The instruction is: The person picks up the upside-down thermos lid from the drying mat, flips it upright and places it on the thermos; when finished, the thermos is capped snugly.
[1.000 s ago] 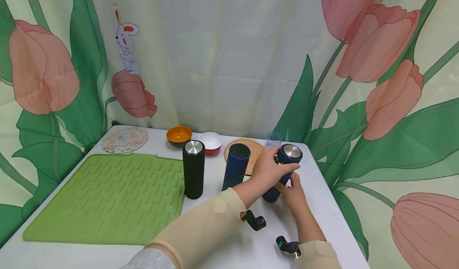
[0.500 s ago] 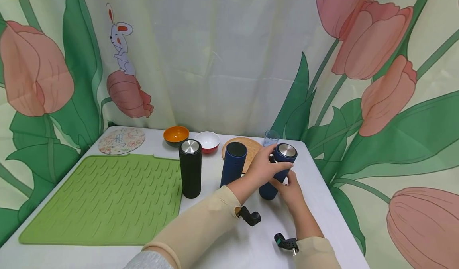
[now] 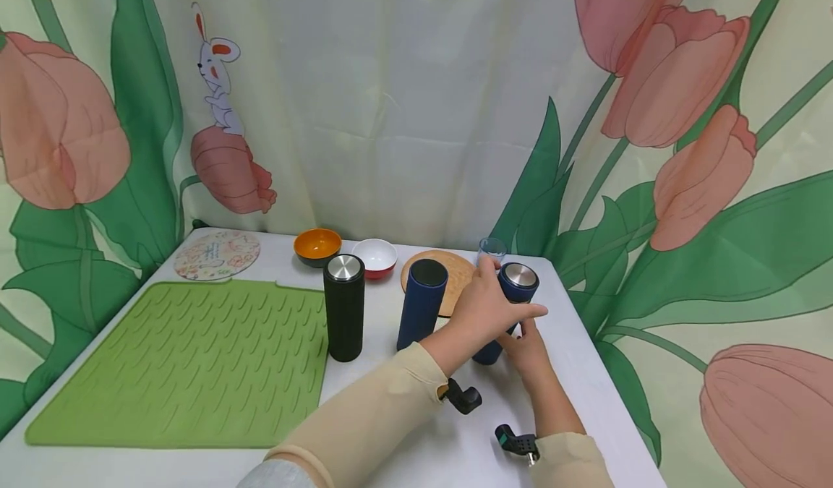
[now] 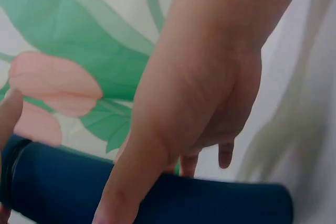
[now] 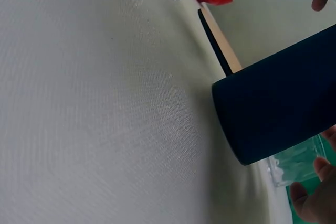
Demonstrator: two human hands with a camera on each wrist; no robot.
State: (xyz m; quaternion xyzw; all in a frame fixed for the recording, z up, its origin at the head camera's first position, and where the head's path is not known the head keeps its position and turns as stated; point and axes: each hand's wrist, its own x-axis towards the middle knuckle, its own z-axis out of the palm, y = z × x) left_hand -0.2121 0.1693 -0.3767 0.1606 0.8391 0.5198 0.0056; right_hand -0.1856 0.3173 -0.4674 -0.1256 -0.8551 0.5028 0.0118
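Observation:
A dark blue vacuum flask [image 3: 488,353] stands near the table's right side. My right hand [image 3: 528,356] holds its body from the near side; the thumb lies across the body in the left wrist view. The left hand [image 3: 484,304] is beside the silver-topped lid [image 3: 520,277], thumb stretched straight out in front of it and fingers spread behind. Only part of the left thumb [image 4: 11,109] shows at the edge of the left wrist view. Left of these hands stand a second blue flask [image 3: 421,306] and a black flask [image 3: 344,311] with a silver top.
A green ridged mat [image 3: 185,365] covers the table's left half. At the back are a floral round mat [image 3: 218,255], an orange bowl [image 3: 317,244], a white-and-red bowl [image 3: 375,258], a round wooden board [image 3: 455,270] and a clear glass [image 3: 491,246].
My left fingers have loosened from the lid and spread, with the thumb now straight and farther right. The right hand keeps its hold low on the flask.

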